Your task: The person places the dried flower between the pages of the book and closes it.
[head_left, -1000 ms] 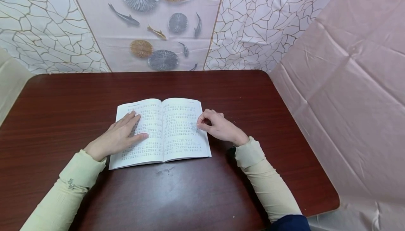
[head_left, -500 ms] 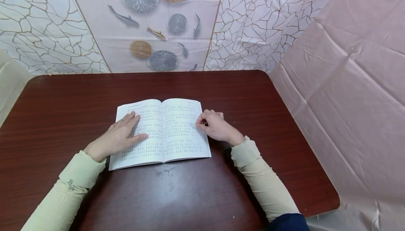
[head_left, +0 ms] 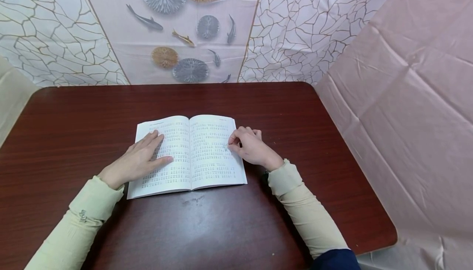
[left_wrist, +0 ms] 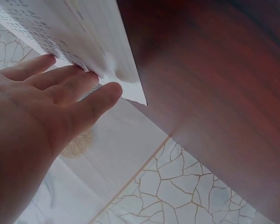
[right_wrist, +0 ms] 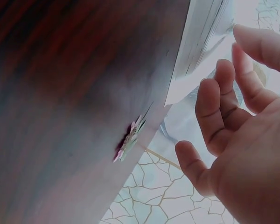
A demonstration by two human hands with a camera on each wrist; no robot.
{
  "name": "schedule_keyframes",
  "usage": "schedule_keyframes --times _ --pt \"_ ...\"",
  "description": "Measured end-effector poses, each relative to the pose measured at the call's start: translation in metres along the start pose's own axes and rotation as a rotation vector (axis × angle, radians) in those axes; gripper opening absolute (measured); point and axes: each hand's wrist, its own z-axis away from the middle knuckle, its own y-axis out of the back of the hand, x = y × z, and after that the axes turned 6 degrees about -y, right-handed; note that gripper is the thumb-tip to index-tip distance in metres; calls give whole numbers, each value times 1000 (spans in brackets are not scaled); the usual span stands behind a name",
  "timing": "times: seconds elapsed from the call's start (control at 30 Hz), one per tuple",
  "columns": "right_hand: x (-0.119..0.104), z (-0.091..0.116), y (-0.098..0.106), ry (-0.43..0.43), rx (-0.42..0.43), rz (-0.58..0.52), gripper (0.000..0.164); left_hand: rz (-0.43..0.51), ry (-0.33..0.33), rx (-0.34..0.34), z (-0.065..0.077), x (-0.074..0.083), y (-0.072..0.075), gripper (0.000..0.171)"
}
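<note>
An open book (head_left: 212, 167) with printed pages lies on the table. My left hand (head_left: 134, 163) rests on its left page, fingers straight and thumb spread. My right hand (head_left: 253, 148) is over the outer edge of the right page. Its thumb and index finger meet in a pinch, with a faint, small, pale thing (head_left: 226, 147) at their tips, too small to name. In the right wrist view the other fingers (right_wrist: 207, 112) are loosely bent. A small pink and green sprig-like thing (right_wrist: 129, 137) lies on the table near that hand; the head view does not show it clearly.
The dark red-brown table (head_left: 207, 229) has rounded corners and extends around the book. Patterned cloth (head_left: 207, 52) hangs behind its far edge, and a plain pinkish cloth (head_left: 402, 97) hangs along the right side.
My right hand and forearm have shifted slightly left, still pinching at the right page. The left hand and the book stay where they were.
</note>
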Motion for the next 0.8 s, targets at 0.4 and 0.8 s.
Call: schedule_keyframes --times 0.4,0.8 --pt "-2 6 7 59 52 13 17 0 5 -6 0 -2 0 93" --pt "-2 8 6 96 58 61 25 -1 0 5 0 0 0 92"
